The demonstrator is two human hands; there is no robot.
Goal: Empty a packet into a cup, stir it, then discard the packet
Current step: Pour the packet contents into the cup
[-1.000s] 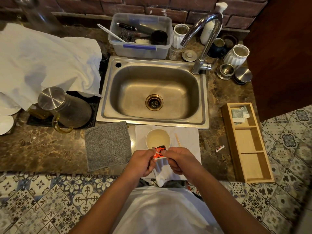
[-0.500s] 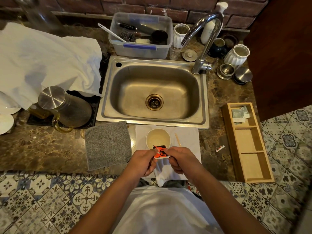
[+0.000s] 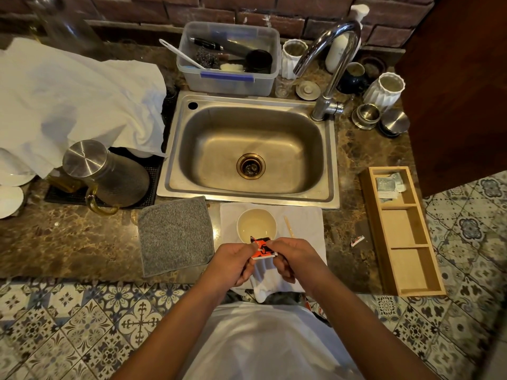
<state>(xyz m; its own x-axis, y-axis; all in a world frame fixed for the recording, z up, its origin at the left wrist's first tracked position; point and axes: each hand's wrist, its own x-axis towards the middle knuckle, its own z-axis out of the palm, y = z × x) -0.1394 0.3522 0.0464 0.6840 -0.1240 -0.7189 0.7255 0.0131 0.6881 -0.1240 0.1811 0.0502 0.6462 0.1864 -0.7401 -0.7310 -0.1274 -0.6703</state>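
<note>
Near counter edge: left hand point(image 3: 233, 266) and right hand point(image 3: 292, 260) pinching orange packet point(image 3: 262, 249) between fingertips, now tilted farther toward cup point(image 3: 256, 225) than a second ago. Tearing or pouring likely under way. Beyond, stirrer point(image 3: 288, 225) untouched on white cloth point(image 3: 304, 223).
</note>
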